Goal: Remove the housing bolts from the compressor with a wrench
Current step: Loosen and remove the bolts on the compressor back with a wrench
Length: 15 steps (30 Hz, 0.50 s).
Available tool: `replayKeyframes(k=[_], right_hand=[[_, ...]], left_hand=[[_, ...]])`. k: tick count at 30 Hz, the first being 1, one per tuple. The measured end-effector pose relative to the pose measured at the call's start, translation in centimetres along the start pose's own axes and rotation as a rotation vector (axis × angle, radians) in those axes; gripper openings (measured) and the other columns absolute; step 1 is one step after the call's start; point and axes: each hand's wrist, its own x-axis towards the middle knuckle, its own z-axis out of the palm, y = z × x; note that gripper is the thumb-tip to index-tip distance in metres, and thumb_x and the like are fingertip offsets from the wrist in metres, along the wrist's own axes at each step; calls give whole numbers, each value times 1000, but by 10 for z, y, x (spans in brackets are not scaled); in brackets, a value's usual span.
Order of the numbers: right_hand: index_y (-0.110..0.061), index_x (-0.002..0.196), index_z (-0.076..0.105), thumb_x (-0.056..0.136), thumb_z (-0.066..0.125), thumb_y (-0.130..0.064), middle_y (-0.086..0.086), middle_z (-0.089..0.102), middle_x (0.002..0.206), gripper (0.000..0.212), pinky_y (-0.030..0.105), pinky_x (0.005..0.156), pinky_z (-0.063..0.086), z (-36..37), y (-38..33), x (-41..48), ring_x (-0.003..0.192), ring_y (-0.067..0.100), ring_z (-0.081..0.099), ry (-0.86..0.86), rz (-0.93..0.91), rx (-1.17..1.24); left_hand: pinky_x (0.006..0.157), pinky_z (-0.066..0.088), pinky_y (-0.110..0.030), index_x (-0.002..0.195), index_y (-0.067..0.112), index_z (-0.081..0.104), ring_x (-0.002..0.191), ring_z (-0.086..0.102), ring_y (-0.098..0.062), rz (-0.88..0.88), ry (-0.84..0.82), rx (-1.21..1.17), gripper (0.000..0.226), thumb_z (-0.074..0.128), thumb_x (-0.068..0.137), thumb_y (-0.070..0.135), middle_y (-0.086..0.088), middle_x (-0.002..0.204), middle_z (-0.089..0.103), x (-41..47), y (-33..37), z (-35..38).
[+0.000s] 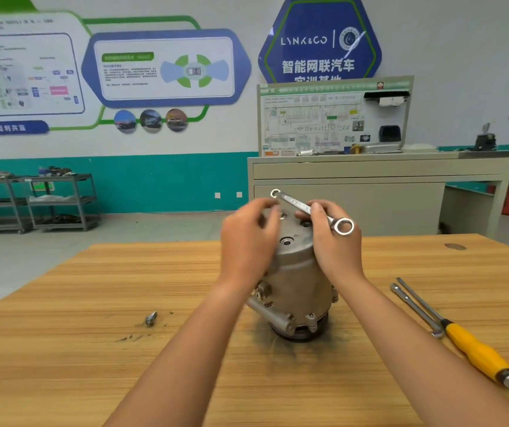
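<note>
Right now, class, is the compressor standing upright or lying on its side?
Upright: the compressor stands on its dark pulley end on the table, its ported end cap facing up.

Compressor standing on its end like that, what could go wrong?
It could tip: the compressor stands upright on one end, with the left hand and right hand both at its top. The wrench in the right hand's fingers might slip. The loose bolt could roll off the table.
</note>
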Motion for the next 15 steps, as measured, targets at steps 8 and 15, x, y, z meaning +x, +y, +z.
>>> replayKeyframes(k=[8, 15], right_hand=[[-11, 97, 66, 93, 49, -13, -1, 71, 86, 18, 31, 66, 45, -5, 3, -17, 80, 19, 62, -10, -201, -194], [-9, 93, 67, 90, 49, -20, 1, 70, 80, 22, 14, 60, 41, -9, 13, -19, 71, 14, 62, 62, -228, -124]], left_hand=[[56, 31, -33, 91, -1, 63, 67, 53, -26, -628, -27, 496, 22, 51, 95, 17, -11, 73, 63, -54, -190, -106], [57, 28, -33, 67, 9, 52, 64, 46, -25, -649, -263, 675, 30, 52, 94, 21, -2, 60, 49, -53, -240, -95]])
